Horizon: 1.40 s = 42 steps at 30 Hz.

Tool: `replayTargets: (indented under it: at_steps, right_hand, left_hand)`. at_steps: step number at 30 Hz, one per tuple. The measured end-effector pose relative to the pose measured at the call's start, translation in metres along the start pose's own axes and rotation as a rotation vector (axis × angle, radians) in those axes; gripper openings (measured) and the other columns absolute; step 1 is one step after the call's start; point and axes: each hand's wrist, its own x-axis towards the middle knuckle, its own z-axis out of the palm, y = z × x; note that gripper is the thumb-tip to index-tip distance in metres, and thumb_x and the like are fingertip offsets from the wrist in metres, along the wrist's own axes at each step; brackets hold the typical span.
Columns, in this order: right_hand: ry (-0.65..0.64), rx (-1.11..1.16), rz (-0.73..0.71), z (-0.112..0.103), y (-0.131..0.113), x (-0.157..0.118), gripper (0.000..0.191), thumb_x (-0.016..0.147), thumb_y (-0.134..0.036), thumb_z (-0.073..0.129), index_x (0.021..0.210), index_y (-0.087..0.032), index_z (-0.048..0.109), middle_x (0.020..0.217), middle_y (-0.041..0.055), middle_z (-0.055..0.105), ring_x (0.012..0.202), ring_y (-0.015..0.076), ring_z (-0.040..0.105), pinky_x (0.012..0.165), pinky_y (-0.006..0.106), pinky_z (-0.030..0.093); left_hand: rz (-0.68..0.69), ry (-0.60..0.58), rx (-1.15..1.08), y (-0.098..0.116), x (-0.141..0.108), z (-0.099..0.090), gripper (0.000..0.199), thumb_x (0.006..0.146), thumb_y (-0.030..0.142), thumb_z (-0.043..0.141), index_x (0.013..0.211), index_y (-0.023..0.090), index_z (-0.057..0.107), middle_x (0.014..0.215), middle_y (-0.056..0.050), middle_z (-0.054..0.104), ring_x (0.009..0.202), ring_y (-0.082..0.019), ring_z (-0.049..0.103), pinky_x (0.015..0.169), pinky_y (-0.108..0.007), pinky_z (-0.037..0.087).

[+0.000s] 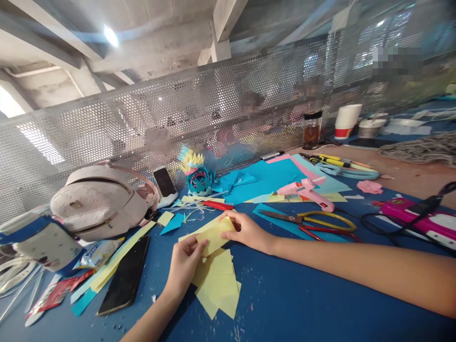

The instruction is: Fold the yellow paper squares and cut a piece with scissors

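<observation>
Pinching yellow paper (216, 237) near frame centre, thumb and fingers closed on left edge with left hand (185, 260), right edge with right hand (247, 231). Just above loose yellow sheets (221, 290), between smartphone (125, 278) at lower left and scissors (302, 219) right of centre. Open over blue tabletop (306, 304) at lower right. Bounded behind by perforated screen (107, 128).

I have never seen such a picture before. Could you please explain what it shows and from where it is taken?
No machine is here: one camera, worn on a person's head, looks forward and down. The bare left hand and right hand hold yellow paper over a loose pile of similar sheets on a blue table. Scissors and a pink glue gun lie to the right; a dark phone and a pale backpack are on the left.
</observation>
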Motion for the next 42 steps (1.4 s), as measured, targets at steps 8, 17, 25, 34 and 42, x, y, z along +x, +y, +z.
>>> replayTargets:
  at_steps: [8, 17, 25, 34, 42]
  right_hand:
    - [-0.016, -0.025, 0.000, -0.001, -0.001, -0.001, 0.036, 0.068, -0.032, 0.070, 0.097, -0.019, 0.054, 0.083, 0.0004, 0.058, 0.077, 0.0166, 0.058, 0.066, 0.025, 0.046]
    - [-0.024, -0.053, -0.007, -0.001, -0.002, -0.001, 0.035, 0.070, -0.032, 0.069, 0.098, -0.017, 0.054, 0.082, 0.0004, 0.058, 0.076, 0.0157, 0.056, 0.064, 0.023, 0.045]
    - [0.023, -0.125, -0.046, -0.004, 0.005, 0.003, 0.030, 0.071, -0.040, 0.068, 0.086, -0.015, 0.060, 0.078, 0.0011, 0.059, 0.072, 0.0157, 0.056, 0.061, 0.023, 0.044]
    - [0.195, -0.053, -0.026, -0.008, 0.012, 0.008, 0.029, 0.067, -0.041, 0.071, 0.064, -0.013, 0.062, 0.058, -0.0010, 0.055, 0.054, 0.0106, 0.047, 0.052, 0.023, 0.036]
    - [0.201, -0.038, -0.046, -0.010, 0.013, 0.008, 0.029, 0.067, -0.042, 0.072, 0.070, -0.014, 0.065, 0.063, 0.0009, 0.059, 0.057, 0.0116, 0.051, 0.052, 0.022, 0.039]
  left_hand:
    - [-0.035, 0.003, -0.071, 0.005, -0.001, 0.003, 0.036, 0.072, 0.041, 0.068, 0.094, 0.012, 0.071, 0.071, -0.004, 0.073, 0.054, -0.014, 0.063, 0.052, -0.020, 0.049]
    - [-0.016, 0.006, -0.008, 0.000, 0.000, 0.000, 0.036, 0.072, 0.044, 0.066, 0.090, 0.012, 0.072, 0.073, -0.004, 0.073, 0.059, -0.016, 0.064, 0.051, -0.020, 0.049]
    - [-0.012, 0.036, 0.008, 0.000, -0.001, 0.001, 0.033, 0.074, 0.041, 0.065, 0.084, 0.011, 0.071, 0.061, -0.001, 0.067, 0.051, -0.011, 0.056, 0.049, -0.017, 0.044]
    - [-0.017, 0.161, 0.062, -0.004, 0.000, -0.003, 0.030, 0.073, 0.042, 0.065, 0.074, 0.012, 0.066, 0.057, 0.001, 0.061, 0.052, -0.010, 0.050, 0.047, -0.016, 0.038]
    - [-0.020, 0.148, 0.081, -0.005, 0.000, -0.005, 0.028, 0.073, 0.039, 0.065, 0.079, 0.011, 0.069, 0.058, 0.000, 0.062, 0.052, -0.010, 0.050, 0.048, -0.016, 0.039]
